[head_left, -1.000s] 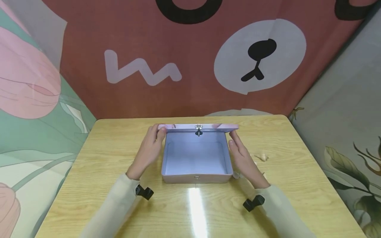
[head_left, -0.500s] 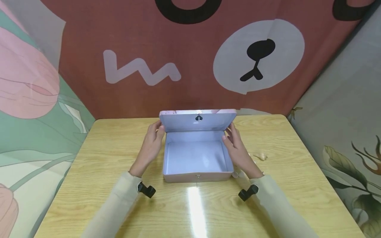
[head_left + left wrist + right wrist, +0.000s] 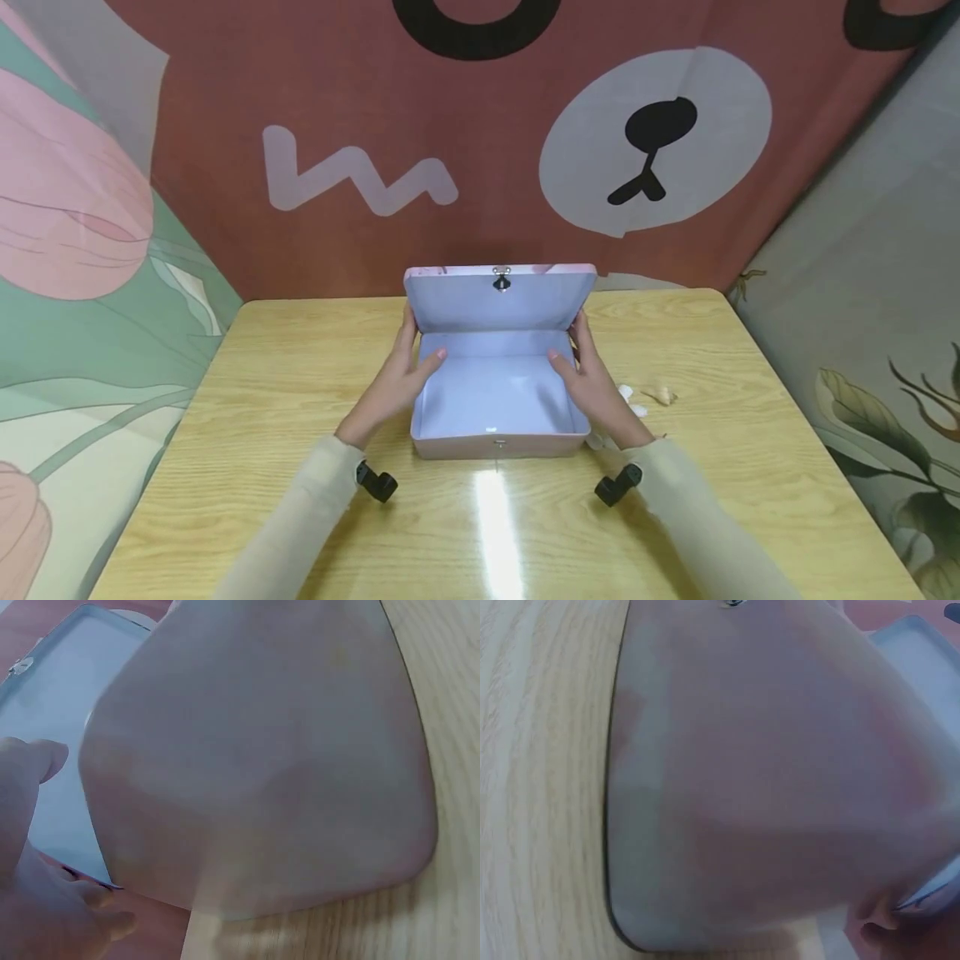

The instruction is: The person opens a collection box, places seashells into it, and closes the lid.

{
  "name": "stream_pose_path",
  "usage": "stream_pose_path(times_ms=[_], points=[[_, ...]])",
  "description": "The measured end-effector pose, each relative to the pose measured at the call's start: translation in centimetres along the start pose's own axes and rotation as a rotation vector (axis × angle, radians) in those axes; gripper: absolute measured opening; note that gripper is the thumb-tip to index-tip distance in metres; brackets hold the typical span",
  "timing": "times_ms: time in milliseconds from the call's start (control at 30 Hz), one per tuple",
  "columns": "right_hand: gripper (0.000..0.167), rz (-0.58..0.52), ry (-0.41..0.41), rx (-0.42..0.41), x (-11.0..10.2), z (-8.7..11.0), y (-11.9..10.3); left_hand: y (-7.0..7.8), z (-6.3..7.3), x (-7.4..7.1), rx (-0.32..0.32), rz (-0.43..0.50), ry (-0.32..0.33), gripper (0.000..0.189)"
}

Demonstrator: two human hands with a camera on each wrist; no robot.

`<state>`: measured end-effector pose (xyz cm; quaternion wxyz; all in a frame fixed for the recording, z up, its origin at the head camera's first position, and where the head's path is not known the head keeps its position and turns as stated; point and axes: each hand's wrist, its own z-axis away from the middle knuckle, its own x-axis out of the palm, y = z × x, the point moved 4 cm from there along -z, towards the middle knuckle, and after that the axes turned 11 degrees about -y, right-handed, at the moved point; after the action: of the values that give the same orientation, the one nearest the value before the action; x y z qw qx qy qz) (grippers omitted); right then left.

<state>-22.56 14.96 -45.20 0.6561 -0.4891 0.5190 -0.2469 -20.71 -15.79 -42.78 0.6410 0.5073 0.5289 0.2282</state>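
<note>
A pinkish tin box (image 3: 457, 448) rests on the table with its hinged lid (image 3: 502, 302) raised, showing a pale, bare inside (image 3: 491, 392). A metal clasp (image 3: 502, 279) hangs at the lid's top edge. My left hand (image 3: 397, 379) holds the box at the back left, thumb over the inside and fingers outside by the lid. At the back right, my right hand (image 3: 596, 383) holds it the same way. Up close, the left wrist view shows the box's side wall (image 3: 262, 765) with the thumb in front of the lid; the right wrist view shows the opposite wall (image 3: 765, 772).
Right of the box, partly behind my right hand, lie small white pieces (image 3: 637, 410) and a shell-like piece (image 3: 663, 396). The wooden table (image 3: 300, 358) ends at a reddish printed cloth (image 3: 360, 250) behind the lid.
The lid has swung up and back from nearly level to steeply raised. Both hands have shifted inward at the back corners, with the left thumb now over the inside.
</note>
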Motion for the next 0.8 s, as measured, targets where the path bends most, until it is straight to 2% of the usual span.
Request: stream_pose_path(times_ms=[167,300,600,800], points=[[0.088,0.013,0.002,0.055,0.1,0.0,0.5,-0.8,-0.4,0.4,0.0,-0.008,-0.011,0.096],[0.087,0.023,-0.002,0.096,0.0,0.1,0.4,-1.4,-0.6,0.7,-0.037,-0.038,-0.009,0.098],[0.086,-0.001,0.001,0.101,0.0,-0.2,0.5,-2.0,-0.9,1.2,-0.059,-0.089,0.0,0.096],[0.085,-0.013,-0.001,0.112,-0.1,-0.4,0.4,-2.2,-1.1,1.3,-0.06,-0.081,0.009,0.099]])
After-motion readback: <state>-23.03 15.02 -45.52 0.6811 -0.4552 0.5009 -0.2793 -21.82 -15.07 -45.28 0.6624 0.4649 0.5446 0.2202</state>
